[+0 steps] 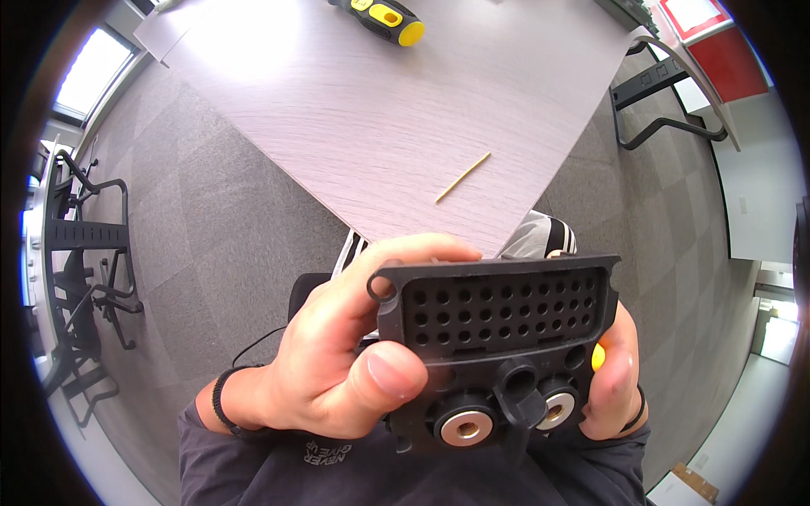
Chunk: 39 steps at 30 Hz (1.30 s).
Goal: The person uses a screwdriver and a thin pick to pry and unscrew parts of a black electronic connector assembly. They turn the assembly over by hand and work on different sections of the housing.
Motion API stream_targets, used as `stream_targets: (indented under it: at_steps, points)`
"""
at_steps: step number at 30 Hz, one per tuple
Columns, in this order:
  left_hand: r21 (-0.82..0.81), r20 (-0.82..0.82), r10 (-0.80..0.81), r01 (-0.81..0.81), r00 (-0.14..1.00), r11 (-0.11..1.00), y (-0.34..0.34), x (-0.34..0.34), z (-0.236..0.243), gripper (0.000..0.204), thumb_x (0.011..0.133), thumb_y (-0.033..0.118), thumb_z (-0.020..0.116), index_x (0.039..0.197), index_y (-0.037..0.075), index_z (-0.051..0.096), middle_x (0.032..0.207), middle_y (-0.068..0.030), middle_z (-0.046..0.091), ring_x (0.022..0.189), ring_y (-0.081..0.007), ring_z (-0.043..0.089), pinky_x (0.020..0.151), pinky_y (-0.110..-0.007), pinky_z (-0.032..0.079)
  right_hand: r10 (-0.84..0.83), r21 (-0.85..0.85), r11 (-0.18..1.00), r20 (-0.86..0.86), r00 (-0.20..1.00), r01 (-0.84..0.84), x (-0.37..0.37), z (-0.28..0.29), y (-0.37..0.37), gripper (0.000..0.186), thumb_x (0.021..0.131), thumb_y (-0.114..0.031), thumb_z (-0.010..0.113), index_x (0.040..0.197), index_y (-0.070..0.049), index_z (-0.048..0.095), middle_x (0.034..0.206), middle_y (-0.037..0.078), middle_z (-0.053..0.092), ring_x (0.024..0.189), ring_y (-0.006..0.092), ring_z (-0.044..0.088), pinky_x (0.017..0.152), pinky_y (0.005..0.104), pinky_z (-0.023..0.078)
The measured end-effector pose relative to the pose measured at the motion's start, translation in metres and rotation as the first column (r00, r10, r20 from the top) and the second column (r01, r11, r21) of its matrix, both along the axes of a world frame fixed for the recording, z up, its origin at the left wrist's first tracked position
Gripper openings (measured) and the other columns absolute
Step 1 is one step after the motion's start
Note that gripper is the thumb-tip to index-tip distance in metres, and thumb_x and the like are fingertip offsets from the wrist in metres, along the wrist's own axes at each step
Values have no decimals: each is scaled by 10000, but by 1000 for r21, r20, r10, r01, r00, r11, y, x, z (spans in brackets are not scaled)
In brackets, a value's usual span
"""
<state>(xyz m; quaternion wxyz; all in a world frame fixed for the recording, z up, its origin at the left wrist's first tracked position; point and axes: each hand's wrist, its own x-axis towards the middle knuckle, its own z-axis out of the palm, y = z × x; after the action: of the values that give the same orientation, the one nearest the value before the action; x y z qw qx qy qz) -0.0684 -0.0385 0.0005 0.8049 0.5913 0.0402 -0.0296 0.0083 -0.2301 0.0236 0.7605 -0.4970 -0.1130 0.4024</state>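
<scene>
Between both hands I hold a black plastic connector housing (506, 314), tilted so its face shows. Rows of round holes fill its upper recess, and two metal threaded inserts sit below, with a black knob between them. My left hand (337, 346) grips the left side, thumb on the front and fingers behind the top edge. Around the right side my right hand (616, 371) is closed, most of its fingers hidden behind the housing. A small yellow piece (598, 357) shows beside the right fingers; its kind I cannot make out.
A thin wooden stick (462, 177) lies on the pale wood-grain table (354, 126), whose corner points toward me. Farther off on it is a black and yellow screwdriver handle (392, 21). Black chairs (89, 244) stand at the left, and a dark metal frame (662, 93) at the right.
</scene>
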Motion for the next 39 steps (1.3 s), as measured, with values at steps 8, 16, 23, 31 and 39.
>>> stream_targets:
  at_steps: [8, 16, 23, 31, 39]
  points:
    - [-158, -47, -47, 39, 998, 987, -4, -1, -1, 972, 774, 661, 600, 1281, -129, 349, 1209, -247, 540, 1104, -256, 591, 936, -380, 497, -53, -104, 989, 425, 904, 107, -4, -15, -7, 557, 894, -443, 561, 1047, 87, 484, 866, 82, 412, 699, 132, 368, 607, 267, 314]
    - [-64, 165, -105, 116, 981, 991, -5, -1, -16, 970, 711, 613, 688, 1293, -89, 356, 1199, -224, 540, 1132, -260, 572, 972, -396, 471, -156, -61, 973, 543, 825, 224, -14, -25, -10, 438, 878, -340, 566, 970, 84, 506, 838, 117, 459, 679, 151, 408, 580, 281, 345]
    - [-49, 215, -111, 124, 970, 991, -10, 0, -16, 880, 751, 554, 672, 1288, -72, 368, 1182, -216, 548, 1122, -268, 578, 966, -392, 475, -245, 6, 955, 585, 773, 298, -15, -27, -15, 430, 869, -327, 573, 952, 92, 520, 830, 133, 484, 667, 160, 430, 557, 283, 355]
    - [5, 247, -170, 174, 954, 985, -12, 3, -19, 806, 802, 514, 643, 1284, -75, 374, 1193, -228, 538, 1107, -275, 584, 951, -390, 480, -258, -8, 950, 542, 800, 312, -21, -32, -23, 430, 852, -326, 572, 957, 89, 520, 838, 133, 484, 674, 160, 438, 573, 289, 361]
    - [96, 312, -209, 188, 927, 978, -15, 2, -24, 770, 830, 502, 632, 1274, -74, 377, 1165, -212, 537, 1062, -261, 582, 920, -375, 482, -256, -55, 948, 457, 851, 315, -31, -34, -30, 450, 850, -340, 560, 968, 92, 517, 874, 136, 481, 699, 158, 452, 592, 292, 368]
